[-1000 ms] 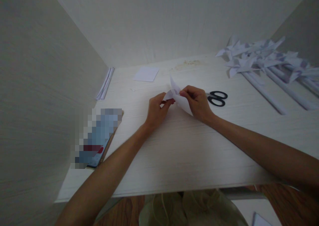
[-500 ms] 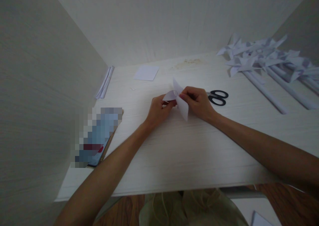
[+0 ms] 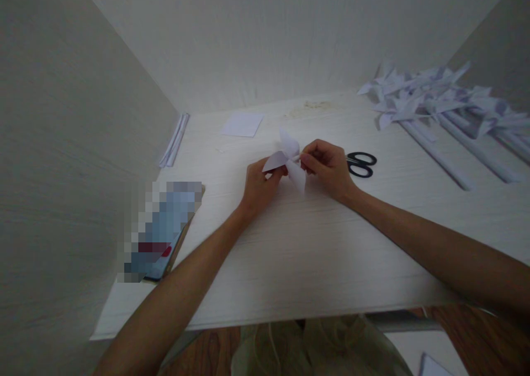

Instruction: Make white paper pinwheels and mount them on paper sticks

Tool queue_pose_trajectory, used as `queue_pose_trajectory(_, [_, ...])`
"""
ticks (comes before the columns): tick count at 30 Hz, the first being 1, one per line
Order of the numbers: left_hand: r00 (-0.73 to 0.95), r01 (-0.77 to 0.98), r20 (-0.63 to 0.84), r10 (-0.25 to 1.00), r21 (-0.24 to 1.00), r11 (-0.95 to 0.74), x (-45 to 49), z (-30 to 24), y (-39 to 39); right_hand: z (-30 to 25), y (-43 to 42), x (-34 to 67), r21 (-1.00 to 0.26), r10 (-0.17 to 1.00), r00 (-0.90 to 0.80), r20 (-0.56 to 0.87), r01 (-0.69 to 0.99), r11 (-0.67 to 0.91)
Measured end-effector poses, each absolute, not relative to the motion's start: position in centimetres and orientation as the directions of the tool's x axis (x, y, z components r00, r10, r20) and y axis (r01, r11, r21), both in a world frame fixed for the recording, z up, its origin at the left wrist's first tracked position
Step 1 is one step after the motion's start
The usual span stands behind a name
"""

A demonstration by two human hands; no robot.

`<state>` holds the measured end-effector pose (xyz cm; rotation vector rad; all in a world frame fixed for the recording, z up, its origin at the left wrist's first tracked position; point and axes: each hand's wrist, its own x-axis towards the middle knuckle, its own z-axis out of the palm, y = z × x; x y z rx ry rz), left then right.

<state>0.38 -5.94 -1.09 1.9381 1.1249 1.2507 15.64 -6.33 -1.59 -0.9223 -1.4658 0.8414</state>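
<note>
A white paper pinwheel [image 3: 295, 174] with curled blades is held up over the middle of the table. My left hand [image 3: 261, 185] grips it from behind and the left, its fingertips partly hidden by the blades. At the pinwheel's centre, the thumb and forefinger of my right hand [image 3: 329, 166] pinch a thin white piece that sticks out towards them. What this piece is made of is too small to tell. Black-handled scissors [image 3: 361, 164] lie just beyond my right hand, their blades mostly hidden behind it.
Several finished-looking pinwheels on rolled paper sticks [image 3: 434, 149] are piled at the right. A square paper sheet [image 3: 243, 125] lies at the back. Paper rolls [image 3: 174, 139] rest by the left wall, and a phone [image 3: 169, 232] with a blurred screen lies near my left forearm.
The pinwheel has shifted slightly left and turned so its front shows more. My right fingers have drawn back a little from its blades to the thin piece at its centre.
</note>
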Motion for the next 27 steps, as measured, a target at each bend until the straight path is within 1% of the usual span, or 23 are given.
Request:
queue_pose_trajectory(11, [0.249, 0.362, 0.453, 0.856, 0.776, -0.516, 0.55, -0.61, -6.17, -1.58, -6.49, 15.62, -0.864, 0.878, 0.015, 0.478, 0.187, 0.468])
queue_pose_trajectory(21, [0.275, 0.377, 0.394, 0.877, 0.795, -0.476, 0.5, -0.81, -6.1, -1.95, -6.53, 15.51, -0.853, 0.884, -0.026, 0.467, 0.252, 0.458])
queue_pose_trajectory(27, [0.293, 0.359, 0.4, 0.869, 0.796, -0.487, 0.5, -0.69, -6.12, -1.94, -6.69, 15.44, -0.831, 0.881, -0.052, 0.47, 0.312, 0.461])
